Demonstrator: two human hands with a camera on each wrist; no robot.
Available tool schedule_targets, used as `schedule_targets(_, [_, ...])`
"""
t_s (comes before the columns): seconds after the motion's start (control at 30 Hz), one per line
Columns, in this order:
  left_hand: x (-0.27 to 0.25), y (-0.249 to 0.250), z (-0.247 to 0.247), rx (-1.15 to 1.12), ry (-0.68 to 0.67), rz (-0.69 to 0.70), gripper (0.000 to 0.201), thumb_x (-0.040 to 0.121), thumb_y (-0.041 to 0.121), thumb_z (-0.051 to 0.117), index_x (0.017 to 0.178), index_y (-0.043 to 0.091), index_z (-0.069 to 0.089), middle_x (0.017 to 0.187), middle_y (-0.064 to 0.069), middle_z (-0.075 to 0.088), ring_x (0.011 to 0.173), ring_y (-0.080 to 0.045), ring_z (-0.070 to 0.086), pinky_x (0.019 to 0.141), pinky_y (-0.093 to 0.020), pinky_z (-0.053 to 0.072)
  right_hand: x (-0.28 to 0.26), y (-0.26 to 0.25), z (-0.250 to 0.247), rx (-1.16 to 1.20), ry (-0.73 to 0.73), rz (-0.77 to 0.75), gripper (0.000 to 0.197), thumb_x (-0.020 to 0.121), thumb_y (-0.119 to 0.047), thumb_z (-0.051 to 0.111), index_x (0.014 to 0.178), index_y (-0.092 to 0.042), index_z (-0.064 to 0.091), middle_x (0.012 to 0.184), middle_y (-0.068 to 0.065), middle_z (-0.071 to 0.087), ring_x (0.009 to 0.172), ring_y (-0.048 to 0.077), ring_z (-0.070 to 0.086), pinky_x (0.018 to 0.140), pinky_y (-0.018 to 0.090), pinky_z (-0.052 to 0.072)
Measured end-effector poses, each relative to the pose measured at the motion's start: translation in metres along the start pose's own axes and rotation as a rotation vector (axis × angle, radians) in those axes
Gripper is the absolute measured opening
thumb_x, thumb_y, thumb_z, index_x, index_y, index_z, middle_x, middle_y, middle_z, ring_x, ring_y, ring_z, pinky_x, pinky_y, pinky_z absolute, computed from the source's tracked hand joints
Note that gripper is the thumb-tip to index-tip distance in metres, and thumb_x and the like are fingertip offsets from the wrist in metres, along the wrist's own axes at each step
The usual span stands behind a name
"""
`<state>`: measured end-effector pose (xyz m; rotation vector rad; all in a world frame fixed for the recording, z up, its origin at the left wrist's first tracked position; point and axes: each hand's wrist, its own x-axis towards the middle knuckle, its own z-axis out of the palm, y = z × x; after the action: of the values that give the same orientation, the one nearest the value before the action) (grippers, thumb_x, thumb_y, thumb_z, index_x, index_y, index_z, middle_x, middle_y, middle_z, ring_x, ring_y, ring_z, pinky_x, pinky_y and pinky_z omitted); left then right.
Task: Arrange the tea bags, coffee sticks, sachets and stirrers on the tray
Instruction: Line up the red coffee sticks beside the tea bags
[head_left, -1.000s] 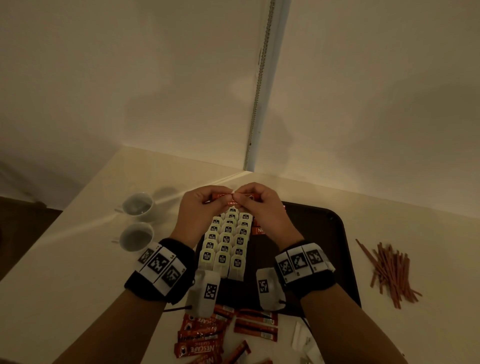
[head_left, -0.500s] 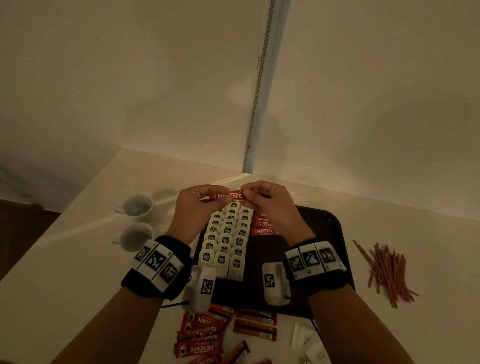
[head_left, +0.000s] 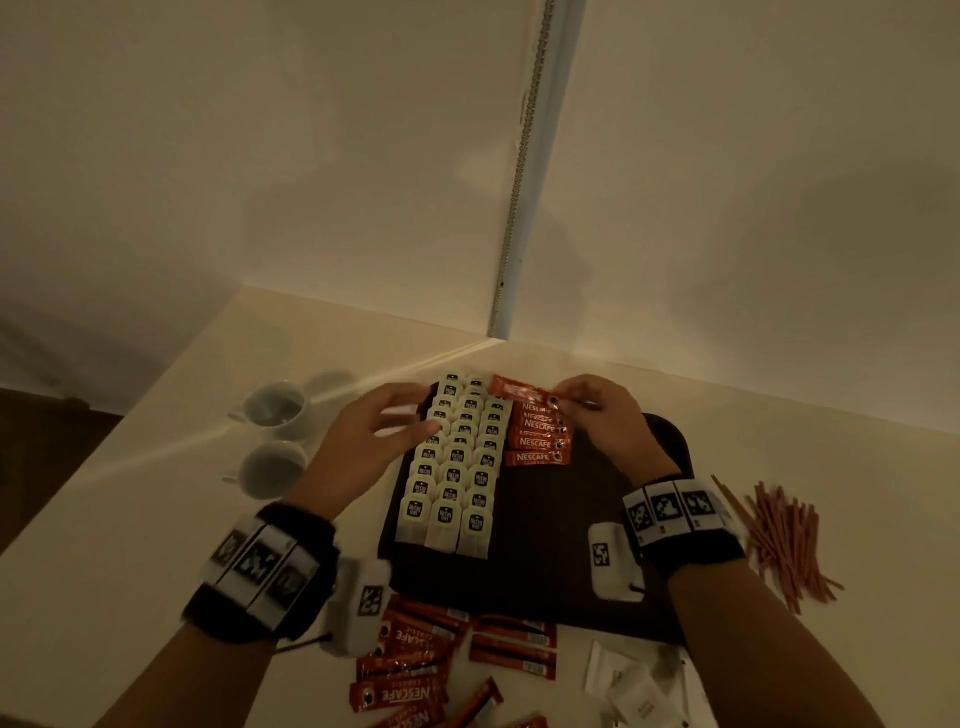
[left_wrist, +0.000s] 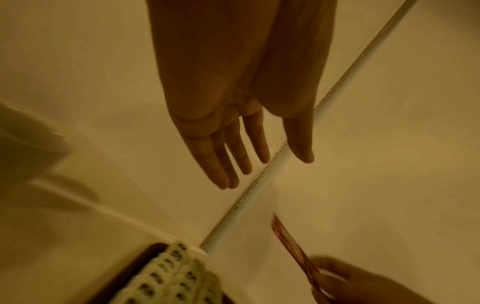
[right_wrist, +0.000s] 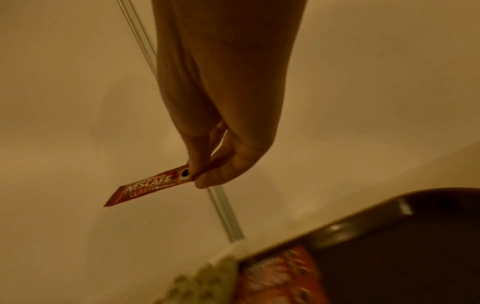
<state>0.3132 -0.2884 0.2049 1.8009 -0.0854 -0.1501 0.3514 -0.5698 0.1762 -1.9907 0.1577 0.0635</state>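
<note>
A dark tray (head_left: 550, 566) lies on the pale table. Three columns of cream tea bags (head_left: 457, 467) fill its left part. To their right, several red coffee sticks (head_left: 540, 436) are stacked in a row. My right hand (head_left: 597, 415) pinches one red coffee stick (head_left: 519, 388) (right_wrist: 148, 186) by its right end, above the far end of that row. My left hand (head_left: 384, 426) hovers over the left column of tea bags, fingers straight and holding nothing (left_wrist: 241, 156).
Loose coffee sticks (head_left: 415, 660) lie on the table in front of the tray, with white sachets (head_left: 634, 686) to their right. A pile of brown stirrers (head_left: 779, 540) sits right of the tray. Two white cups (head_left: 272, 410) stand to the left.
My left hand has let go of the coffee stick and drawn back left over the tea bags. The right hand alone now holds the stick, shifted right above the stick row.
</note>
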Motion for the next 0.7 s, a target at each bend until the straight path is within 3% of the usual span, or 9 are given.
schedule_targets(0.1, [-0.025, -0.028, -0.025, 0.022, 0.003, -0.109, 0.016, 0.088, 0.011, 0.063, 0.098, 0.023, 0.066, 0.098, 0.008, 0.07, 0.091, -0.011, 0.065, 0.077, -0.025, 0.051, -0.001, 0.044, -0.008, -0.187, 0.034, 0.085, 0.012, 0.087, -0.007, 0.06, 0.093, -0.017, 0.061, 0.104, 0.0, 0.064, 0.098, 0.014, 0.06, 0.086, 0.03, 0.051])
schedule_targets(0.23, [-0.062, -0.06, -0.048, 0.013, 0.097, -0.259, 0.015, 0.092, 0.009, 0.057, 0.101, 0.015, 0.067, 0.097, -0.002, 0.07, 0.089, -0.023, 0.066, 0.077, -0.03, 0.052, -0.007, 0.084, -0.003, -0.38, -0.051, 0.228, 0.014, 0.087, -0.009, 0.061, 0.098, -0.018, 0.062, 0.104, -0.004, 0.06, 0.103, 0.011, 0.055, 0.09, 0.024, 0.042])
schedule_targets(0.33, [-0.082, -0.078, -0.057, 0.002, 0.162, -0.342, 0.015, 0.091, 0.008, 0.058, 0.097, 0.016, 0.069, 0.095, -0.004, 0.072, 0.088, -0.026, 0.066, 0.078, -0.036, 0.051, -0.008, 0.093, 0.008, -0.379, -0.068, 0.311, 0.013, 0.086, -0.012, 0.063, 0.097, -0.02, 0.062, 0.107, -0.004, 0.058, 0.101, 0.009, 0.053, 0.094, 0.029, 0.044])
schedule_targets(0.47, [-0.096, -0.094, -0.061, -0.01, 0.194, -0.413, 0.016, 0.091, 0.005, 0.057, 0.095, 0.014, 0.07, 0.091, -0.008, 0.073, 0.086, -0.032, 0.066, 0.082, -0.044, 0.05, -0.006, 0.096, 0.024, -0.335, 0.026, 0.338, 0.014, 0.086, -0.012, 0.063, 0.099, -0.019, 0.064, 0.11, -0.002, 0.06, 0.097, 0.005, 0.051, 0.087, 0.022, 0.041])
schedule_targets(0.7, [-0.102, -0.098, -0.064, -0.024, 0.215, -0.442, 0.017, 0.093, 0.004, 0.054, 0.095, 0.012, 0.069, 0.087, -0.007, 0.073, 0.087, -0.035, 0.065, 0.079, -0.042, 0.048, -0.004, 0.097, 0.025, -0.335, 0.169, 0.324, 0.016, 0.088, -0.01, 0.061, 0.103, -0.014, 0.064, 0.111, 0.002, 0.063, 0.093, 0.003, 0.05, 0.085, 0.019, 0.039])
